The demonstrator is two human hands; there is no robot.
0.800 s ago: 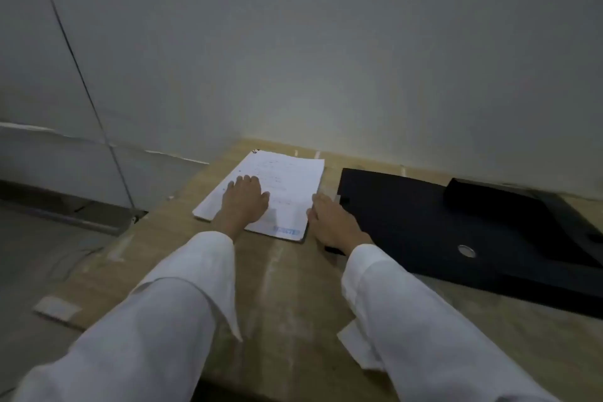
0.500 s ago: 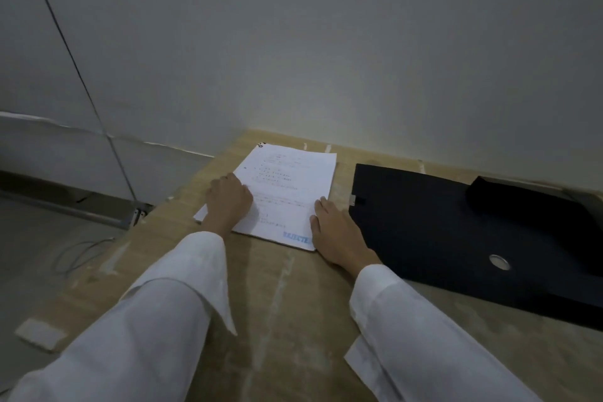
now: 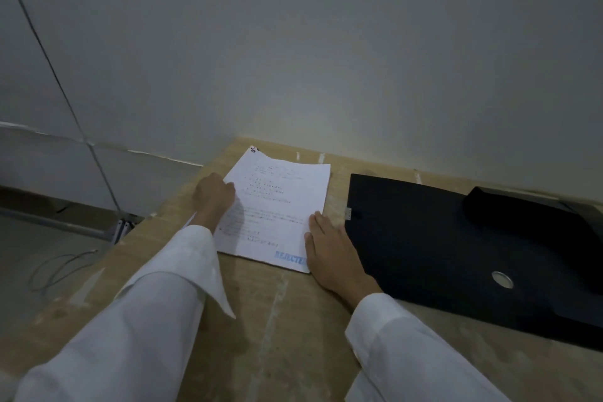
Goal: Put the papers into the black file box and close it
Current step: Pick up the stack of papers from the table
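Observation:
A stack of white printed papers [image 3: 281, 206] with a blue "REJECTED" stamp lies on the wooden table [image 3: 277, 336], near the wall. My left hand [image 3: 213, 197] is curled over the stack's left edge, fingers bent on the paper. My right hand [image 3: 332, 258] lies flat with fingers together, its fingertips on the stack's near right corner. The black file box [image 3: 424, 238] lies flat just right of the papers, with a metal ring [image 3: 502, 280] on its top face and a raised black part at its far right. I cannot tell whether the box is open.
A grey wall runs along the table's far edge. The table's left edge drops to the floor, where a loose grey cable [image 3: 58, 271] lies. White sleeves cover both forearms over the near part of the table.
My left hand slid from the top of the papers to their left edge and curled. The right hand shifted onto the near right corner. The view moved closer.

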